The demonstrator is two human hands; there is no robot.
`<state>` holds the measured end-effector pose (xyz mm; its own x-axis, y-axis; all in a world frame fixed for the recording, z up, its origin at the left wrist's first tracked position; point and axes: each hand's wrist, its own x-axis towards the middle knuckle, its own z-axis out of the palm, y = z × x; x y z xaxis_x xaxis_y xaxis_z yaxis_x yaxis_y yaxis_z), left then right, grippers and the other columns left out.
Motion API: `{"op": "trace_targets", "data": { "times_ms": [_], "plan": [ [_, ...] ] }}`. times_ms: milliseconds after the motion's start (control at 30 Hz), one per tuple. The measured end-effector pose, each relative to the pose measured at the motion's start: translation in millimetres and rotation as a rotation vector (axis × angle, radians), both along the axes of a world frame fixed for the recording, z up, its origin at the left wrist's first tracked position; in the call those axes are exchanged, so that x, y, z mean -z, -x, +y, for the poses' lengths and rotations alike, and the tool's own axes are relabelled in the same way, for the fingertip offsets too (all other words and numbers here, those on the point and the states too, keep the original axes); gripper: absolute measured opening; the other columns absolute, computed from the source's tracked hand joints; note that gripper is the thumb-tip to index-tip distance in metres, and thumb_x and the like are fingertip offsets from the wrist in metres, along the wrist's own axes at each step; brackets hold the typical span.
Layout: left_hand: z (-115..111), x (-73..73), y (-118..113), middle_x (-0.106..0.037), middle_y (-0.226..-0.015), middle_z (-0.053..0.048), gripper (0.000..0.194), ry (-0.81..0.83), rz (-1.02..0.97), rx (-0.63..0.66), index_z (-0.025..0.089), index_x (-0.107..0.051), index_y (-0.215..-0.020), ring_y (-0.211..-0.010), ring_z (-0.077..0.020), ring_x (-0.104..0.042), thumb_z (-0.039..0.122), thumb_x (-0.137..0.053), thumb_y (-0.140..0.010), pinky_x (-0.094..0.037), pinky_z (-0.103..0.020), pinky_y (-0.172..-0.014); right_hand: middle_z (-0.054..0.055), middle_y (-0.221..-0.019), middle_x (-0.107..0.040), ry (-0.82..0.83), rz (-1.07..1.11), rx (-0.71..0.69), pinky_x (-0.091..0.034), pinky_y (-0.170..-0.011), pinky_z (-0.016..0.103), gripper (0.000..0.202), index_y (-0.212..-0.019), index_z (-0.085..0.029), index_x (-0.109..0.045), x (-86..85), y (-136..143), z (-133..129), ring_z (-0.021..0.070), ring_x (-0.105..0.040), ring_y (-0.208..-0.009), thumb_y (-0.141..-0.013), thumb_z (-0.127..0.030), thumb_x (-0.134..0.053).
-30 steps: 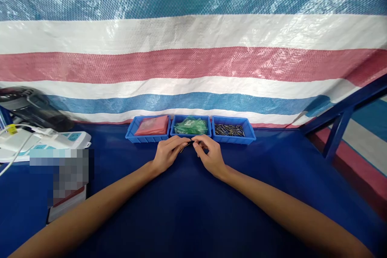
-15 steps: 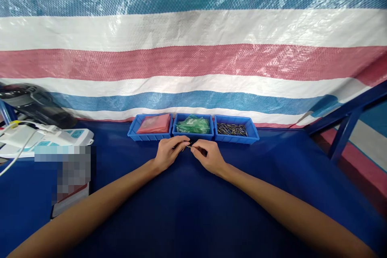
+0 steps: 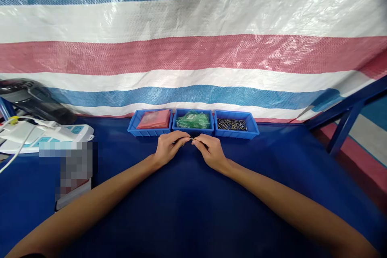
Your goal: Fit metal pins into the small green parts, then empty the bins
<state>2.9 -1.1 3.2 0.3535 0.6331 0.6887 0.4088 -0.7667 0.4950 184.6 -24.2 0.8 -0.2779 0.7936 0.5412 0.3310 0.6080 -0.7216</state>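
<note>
Pinching metallic piece [image 3: 191,139] with left hand [image 3: 169,146] and right hand [image 3: 211,152], near 3 blue bins [image 3: 193,131] at far edge of tabletop [image 3: 187,209].

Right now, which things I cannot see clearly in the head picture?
- Head view: the shape of the small piece; it is tiny, partly covered by the left hand and right hand.
- Head view: the count of thin pieces; they overlap.
- Head view: the dark bottle's far left end; cut by the left edge.
- Head view: the flat item; pixel blocks and the left forearm cover parts.
</note>
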Motion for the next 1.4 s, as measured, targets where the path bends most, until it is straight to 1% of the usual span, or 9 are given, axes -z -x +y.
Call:
{"op": "trace_targets", "data": {
  "times_ms": [233, 367, 467, 600, 733, 867, 1033, 1133, 1400],
  "plan": [
    [-2, -2.7, 0, -0.071, -0.079, -0.003, 0.01, 0.02, -0.018, 0.036, 0.015, -0.066, -0.086, -0.069, -0.0103, -0.066, 0.021, -0.058, -0.088, -0.051, -0.018, -0.066, 0.001, -0.063, -0.057, 0.041, -0.071, -0.034, -0.039, -0.06, 0.024, 0.03, -0.071, -0.017, -0.06, 1.5, 0, 3, 0.0123, -0.052, -0.059, -0.094, -0.028, -0.045],
    [-4, 1.1, 1, -0.072, -0.095, -0.005, 0.01, 0.146, -0.082, 0.032, 0.015, -0.062, -0.094, -0.052, -0.005, -0.059, 0.022, -0.055, -0.089, -0.049, -0.016, -0.054, 0.0, -0.06, -0.054, 0.089, -0.125, -0.009, -0.036, -0.059, 0.024, 0.034, -0.065, -0.016, -0.058, 0.3, 1, 3, 0.0117, -0.05, -0.056, -0.094, -0.029, -0.045],
    [-4, 5.7, 1, -0.071, -0.102, -0.007, 0.007, 0.184, -0.122, 0.054, 0.015, -0.056, -0.092, -0.044, -0.0024, -0.053, 0.022, -0.054, -0.09, -0.046, -0.016, -0.048, -0.001, -0.057, -0.051, 0.115, -0.126, 0.017, -0.034, -0.056, 0.024, 0.035, -0.063, -0.016, -0.057, -1.1, 1, 3, 0.0108, -0.047, -0.053, -0.093, -0.029, -0.045],
    [-3, 6.9, 1, -0.071, -0.093, -0.005, 0.009, 0.186, -0.113, 0.036, 0.015, -0.056, -0.093, -0.045, -0.0025, -0.052, 0.023, -0.052, -0.091, -0.045, -0.015, -0.049, -0.001, -0.058, -0.052, 0.123, -0.129, -0.001, -0.034, -0.056, 0.024, 0.034, -0.065, -0.016, -0.059, -1.7, 1, 3, 0.0107, -0.046, -0.053, -0.093, -0.029, -0.045],
    [-2, 2.1, 1, -0.068, -0.076, -0.002, 0.013, 0.077, -0.025, -0.014, 0.015, -0.062, -0.093, -0.057, -0.0069, -0.059, 0.024, -0.052, -0.092, -0.046, -0.016, -0.056, 0.0, -0.059, -0.054, 0.111, -0.104, 0.024, -0.035, -0.057, 0.024, 0.032, -0.065, -0.016, -0.059, -2.1, 2, 1, 0.0109, -0.047, -0.054, -0.092, -0.029, -0.046],
    [-1, -1.5, 1, -0.067, -0.08, -0.004, 0.018, -0.025, 0.009, -0.013, 0.016, -0.065, -0.098, -0.071, -0.011, -0.063, 0.022, -0.049, -0.093, -0.048, -0.02, -0.064, 0.0, -0.059, -0.055, 0.104, -0.058, 0.07, -0.036, -0.057, 0.024, 0.03, -0.068, -0.016, -0.061, -4.5, 2, 0, 0.0116, -0.048, -0.054, -0.091, -0.027, -0.047],
    [0, 1.8, 1, -0.068, -0.074, -0.003, 0.017, -0.042, -0.011, -0.007, 0.015, -0.066, -0.097, -0.063, -0.0103, -0.063, 0.024, -0.053, -0.091, -0.048, -0.018, -0.06, 0.002, -0.07, -0.06, 0.12, 0.0, 0.097, -0.039, -0.056, 0.024, 0.022, -0.092, -0.016, -0.064, -5.7, 1, -2, 0.0121, -0.05, -0.057, -0.092, -0.029, -0.046],
    [0, 4.5, 0, -0.07, -0.071, -0.001, 0.016, -0.01, -0.024, -0.02, 0.015, -0.065, -0.094, -0.057, -0.0091, -0.063, 0.028, -0.058, -0.089, -0.048, -0.016, -0.057, 0.002, -0.07, -0.06, 0.124, 0.011, 0.08, -0.04, -0.054, 0.024, 0.022, -0.099, -0.016, -0.063, -4.5, 1, -2, 0.0121, -0.051, -0.056, -0.091, -0.029, -0.047],
    [1, 6.2, 2, -0.069, -0.066, 0.0, 0.016, 0.031, -0.025, -0.048, 0.016, -0.065, -0.091, -0.054, -0.009, -0.063, 0.031, -0.059, -0.088, -0.048, -0.016, -0.054, 0.003, -0.072, -0.064, 0.037, -0.106, -0.052, -0.042, -0.062, 0.025, 0.021, -0.082, -0.017, -0.064, 2.0, 2, 2, 0.0135, -0.055, -0.062, -0.091, -0.024, -0.046]
  ]
}}
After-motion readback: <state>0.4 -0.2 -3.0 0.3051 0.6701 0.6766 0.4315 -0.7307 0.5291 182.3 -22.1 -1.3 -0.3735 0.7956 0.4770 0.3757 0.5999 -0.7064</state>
